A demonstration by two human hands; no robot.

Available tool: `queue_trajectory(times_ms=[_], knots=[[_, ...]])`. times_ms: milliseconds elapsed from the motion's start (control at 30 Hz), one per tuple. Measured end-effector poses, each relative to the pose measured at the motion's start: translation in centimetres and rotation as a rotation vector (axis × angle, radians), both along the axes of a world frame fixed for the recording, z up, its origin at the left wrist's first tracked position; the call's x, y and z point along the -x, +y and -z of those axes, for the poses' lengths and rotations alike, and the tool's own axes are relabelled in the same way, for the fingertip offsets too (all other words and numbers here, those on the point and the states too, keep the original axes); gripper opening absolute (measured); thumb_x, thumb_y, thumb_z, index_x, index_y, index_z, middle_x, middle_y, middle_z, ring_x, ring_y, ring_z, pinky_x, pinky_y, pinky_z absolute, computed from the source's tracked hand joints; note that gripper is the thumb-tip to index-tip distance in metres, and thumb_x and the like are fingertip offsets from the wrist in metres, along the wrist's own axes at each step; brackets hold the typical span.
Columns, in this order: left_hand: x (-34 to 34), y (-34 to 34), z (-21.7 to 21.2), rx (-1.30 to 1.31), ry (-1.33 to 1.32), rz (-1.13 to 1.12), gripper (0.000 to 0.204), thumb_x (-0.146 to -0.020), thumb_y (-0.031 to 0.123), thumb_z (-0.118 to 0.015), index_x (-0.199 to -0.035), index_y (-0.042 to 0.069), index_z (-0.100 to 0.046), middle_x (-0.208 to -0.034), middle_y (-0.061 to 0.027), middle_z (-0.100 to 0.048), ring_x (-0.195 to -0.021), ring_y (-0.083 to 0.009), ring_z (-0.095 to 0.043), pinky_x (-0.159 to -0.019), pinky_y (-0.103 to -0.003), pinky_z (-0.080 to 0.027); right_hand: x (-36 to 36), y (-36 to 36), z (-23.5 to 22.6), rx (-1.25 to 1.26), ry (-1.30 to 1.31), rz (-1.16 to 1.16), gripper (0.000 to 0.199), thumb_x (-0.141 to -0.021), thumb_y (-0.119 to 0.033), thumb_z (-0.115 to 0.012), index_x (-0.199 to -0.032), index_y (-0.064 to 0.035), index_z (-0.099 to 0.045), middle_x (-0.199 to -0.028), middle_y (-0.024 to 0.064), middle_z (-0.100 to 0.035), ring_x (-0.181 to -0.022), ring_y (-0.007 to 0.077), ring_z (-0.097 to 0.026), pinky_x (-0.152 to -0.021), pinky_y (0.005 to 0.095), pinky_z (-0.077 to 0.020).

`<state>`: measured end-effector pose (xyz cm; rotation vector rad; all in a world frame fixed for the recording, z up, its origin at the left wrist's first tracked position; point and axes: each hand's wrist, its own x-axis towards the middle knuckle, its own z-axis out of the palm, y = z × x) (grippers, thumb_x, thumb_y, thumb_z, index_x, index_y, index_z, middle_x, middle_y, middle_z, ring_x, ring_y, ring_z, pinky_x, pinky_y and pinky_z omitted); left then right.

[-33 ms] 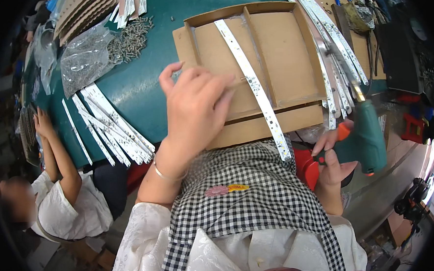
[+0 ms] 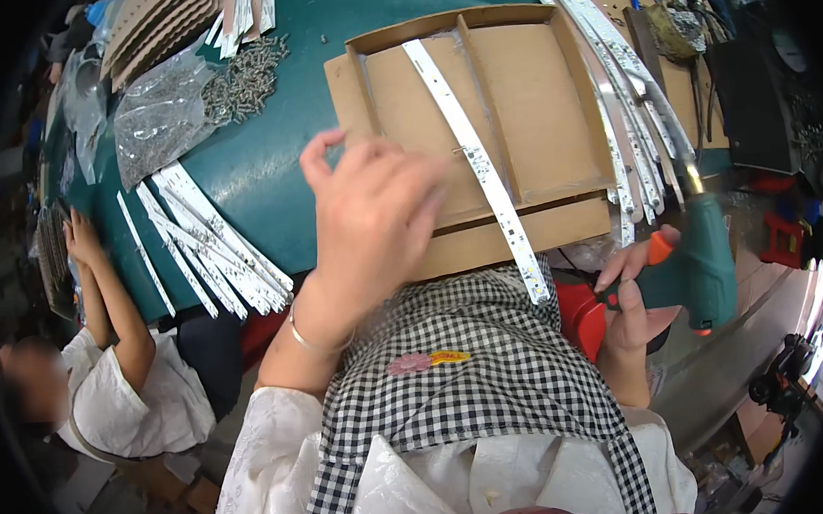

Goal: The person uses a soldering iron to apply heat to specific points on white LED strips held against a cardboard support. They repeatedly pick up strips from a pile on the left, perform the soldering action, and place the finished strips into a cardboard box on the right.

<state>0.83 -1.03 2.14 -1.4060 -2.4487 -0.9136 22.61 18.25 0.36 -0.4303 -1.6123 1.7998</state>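
While my left hand (image 2: 372, 217) presses down on the cardboard tray (image 2: 534, 111) with fingers spread, grasping nothing, the white LED strip (image 2: 476, 160) lies diagonally across its divider, pinned for fastening. Right hand (image 2: 633, 306) has its fingers wrapped round the green electric screwdriver (image 2: 705, 260), parked near the worktop (image 2: 267, 162) edge. Versus earlier: left hand slid slightly left, driver raised a bit.

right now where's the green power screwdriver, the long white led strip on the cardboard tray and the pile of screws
green power screwdriver (image 2: 705, 265), head view, on its body
long white led strip (image 2: 477, 165), head view, mid-length
pile of screws (image 2: 249, 77), head view, centre of the heap
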Motion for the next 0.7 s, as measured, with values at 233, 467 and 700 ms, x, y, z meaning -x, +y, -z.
queue_trajectory(times_ms=[233,467,700], knots=[[-4.4,1.3,-0.8,0.016,-0.05,0.49,0.032,-0.077,0.012,-0.069,-0.108,0.008,-0.072,-0.11,-0.0032,-0.069,-0.093,-0.0205,-0.061,-0.092,-0.044,-0.043,1.3,2.6,2.5,-0.71,-0.274,0.365,0.064,-0.085,0.015,-0.066,-0.141,0.0058,-0.037,-0.093,0.0065,-0.053,-0.085,0.0169,-0.06,-0.076,0.0294,-0.0519],[-4.5,2.3,2.0,-0.136,0.146,0.566,0.028,-0.074,0.013,-0.067,-0.099,0.0,-0.071,-0.097,-0.0065,-0.067,-0.085,-0.0196,-0.063,-0.081,-0.037,-0.052,2.2,3.5,5.5,-0.561,-0.285,0.439,0.039,-0.085,0.01,-0.072,-0.119,0.0038,-0.056,-0.104,0.0086,-0.069,-0.085,0.0105,-0.061,-0.079,0.0269,-0.051],[-4.5,0.8,1.7,-0.356,0.295,0.571,0.028,-0.069,0.011,-0.069,-0.093,-0.005,-0.072,-0.094,-0.0099,-0.067,-0.076,-0.0198,-0.062,-0.074,-0.036,-0.054,1.0,5.6,9.3,-0.6,-0.211,0.448,0.042,-0.086,0.008,-0.071,-0.123,0.0053,-0.051,-0.107,0.0159,-0.073,-0.089,0.0203,-0.07,-0.085,0.0336,-0.0559]])
